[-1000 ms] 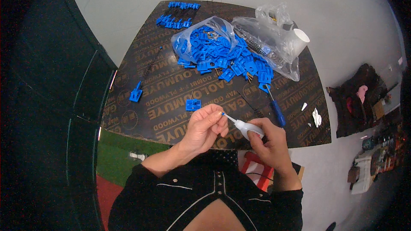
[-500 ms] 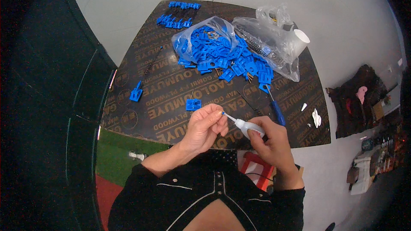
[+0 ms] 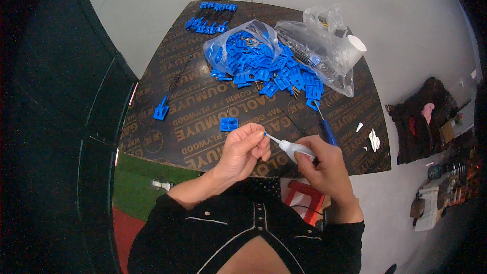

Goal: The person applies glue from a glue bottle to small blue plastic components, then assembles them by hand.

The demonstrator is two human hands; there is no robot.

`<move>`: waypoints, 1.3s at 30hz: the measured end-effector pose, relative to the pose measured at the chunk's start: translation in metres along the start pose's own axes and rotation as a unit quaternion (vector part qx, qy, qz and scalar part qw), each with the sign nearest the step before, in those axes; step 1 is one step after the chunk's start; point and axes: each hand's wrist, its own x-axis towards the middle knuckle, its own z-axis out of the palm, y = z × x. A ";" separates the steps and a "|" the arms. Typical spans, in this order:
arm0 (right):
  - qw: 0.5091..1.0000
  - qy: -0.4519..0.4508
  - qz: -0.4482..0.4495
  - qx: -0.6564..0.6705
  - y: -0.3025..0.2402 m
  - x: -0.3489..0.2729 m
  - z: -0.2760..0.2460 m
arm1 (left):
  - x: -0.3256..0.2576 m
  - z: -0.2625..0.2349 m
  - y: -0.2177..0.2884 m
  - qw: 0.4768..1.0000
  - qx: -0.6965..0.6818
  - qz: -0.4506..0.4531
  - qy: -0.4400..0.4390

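1. While I sat at the dark plywood board [image 3: 203, 137], my right hand [image 3: 327, 170] was clenched around a small white squeeze bottle [image 3: 296, 148], its thin nozzle pointing left toward my other hand.
2. My left hand [image 3: 242, 149] was pinched shut on a small part held at the fingertips; the part was mostly hidden, so I could not tell its shape. The nozzle tip met those fingertips.
3. Both hands were held over the near edge of the board, just in front of my body.
4. One loose blue plastic clip [image 3: 229, 124] lay on the board just beyond my left hand, apart from it.
5. Another blue clip [image 3: 161, 110] lay near the left edge of the board.
6. A large heap of blue clips [image 3: 264, 68] spilled from an open clear plastic bag [image 3: 223, 45] toward the far side.
7. A second clear bag [image 3: 324, 53] lay to the right of the heap, with a white cup [image 3: 355, 45] beside it.
8. A blue-handled tool [image 3: 326, 129] lay just beyond my right hand.
9. A row of blue clips [image 3: 207, 25] lay at the far edge.
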 end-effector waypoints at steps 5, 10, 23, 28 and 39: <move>1.000 -0.012 0.001 0.004 0.003 0.000 -0.002 | 0.000 0.000 -0.002 1.000 -0.027 0.007 -0.004; 1.000 -0.019 0.018 0.009 0.001 -0.001 -0.006 | 0.000 0.002 -0.002 1.000 -0.024 0.005 -0.004; 1.000 -0.021 -0.003 -0.016 -0.004 0.001 -0.012 | 0.001 0.004 -0.003 1.000 -0.027 0.004 -0.011; 1.000 -0.021 -0.005 -0.016 -0.004 0.001 -0.012 | 0.002 0.004 -0.004 0.999 -0.037 -0.006 -0.006; 1.000 -0.026 -0.003 0.012 0.011 -0.001 -0.004 | 0.001 -0.001 -0.002 0.992 -0.106 -0.055 -0.043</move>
